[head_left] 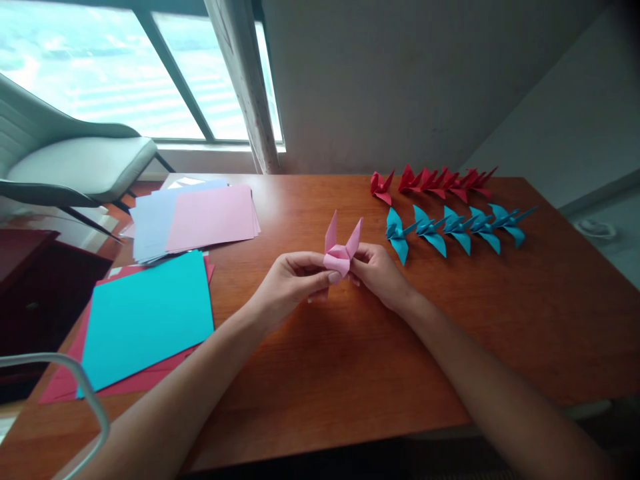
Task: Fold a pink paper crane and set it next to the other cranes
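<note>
A half-folded pink paper crane [341, 248] is held just above the wooden table [350, 373], its two points sticking up. My left hand [293, 280] pinches its left side with thumb and fingers closed. My right hand [379, 270] pinches its right side the same way. Both forearms reach in from the near edge.
A row of several blue paper cranes [457, 230] lies to the right, with a row of red cranes [433, 181] behind it. Stacks of pink and pale blue sheets [200, 217] and a turquoise sheet [147, 317] over red ones lie at the left. A grey chair [75, 167] stands by the window.
</note>
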Demonstrator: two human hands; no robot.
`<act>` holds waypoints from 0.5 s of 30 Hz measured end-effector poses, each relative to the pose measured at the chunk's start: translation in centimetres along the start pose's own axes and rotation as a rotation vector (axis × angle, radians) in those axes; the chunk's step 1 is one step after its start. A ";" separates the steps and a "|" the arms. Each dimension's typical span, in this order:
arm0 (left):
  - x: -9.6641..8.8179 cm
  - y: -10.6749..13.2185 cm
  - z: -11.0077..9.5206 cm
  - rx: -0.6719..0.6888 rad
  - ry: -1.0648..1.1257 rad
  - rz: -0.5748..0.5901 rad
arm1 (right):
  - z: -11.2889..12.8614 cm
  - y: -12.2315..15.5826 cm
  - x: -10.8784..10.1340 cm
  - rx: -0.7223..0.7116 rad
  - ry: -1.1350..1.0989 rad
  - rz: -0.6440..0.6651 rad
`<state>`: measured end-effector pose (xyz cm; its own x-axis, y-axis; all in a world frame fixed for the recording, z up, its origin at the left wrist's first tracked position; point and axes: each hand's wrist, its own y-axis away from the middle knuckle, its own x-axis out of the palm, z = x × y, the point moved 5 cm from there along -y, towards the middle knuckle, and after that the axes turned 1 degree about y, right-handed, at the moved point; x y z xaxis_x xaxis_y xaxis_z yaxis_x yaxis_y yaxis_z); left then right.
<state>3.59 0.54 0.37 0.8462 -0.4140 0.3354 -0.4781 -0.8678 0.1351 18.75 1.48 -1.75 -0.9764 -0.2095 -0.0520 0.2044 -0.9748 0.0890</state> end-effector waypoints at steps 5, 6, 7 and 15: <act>0.0 0.0 0.3 -0.020 -0.014 0.000 | -0.3 0.0 -0.1 -0.019 0.009 -0.029; 0.0 0.0 0.3 -0.017 -0.010 -0.001 | -0.4 0.0 -0.1 -0.020 0.024 -0.042; 0.0 0.0 0.3 -0.014 -0.003 0.000 | -0.4 0.0 -0.1 -0.019 0.039 -0.050; 0.4 0.2 0.2 -0.034 -0.003 -0.037 | -0.1 -0.1 0.2 -0.025 -0.042 -0.044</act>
<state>3.93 0.13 0.33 0.8642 -0.3824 0.3271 -0.4539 -0.8729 0.1787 18.54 1.50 -1.88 -0.9864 -0.1637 -0.0134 0.1626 -0.9847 0.0621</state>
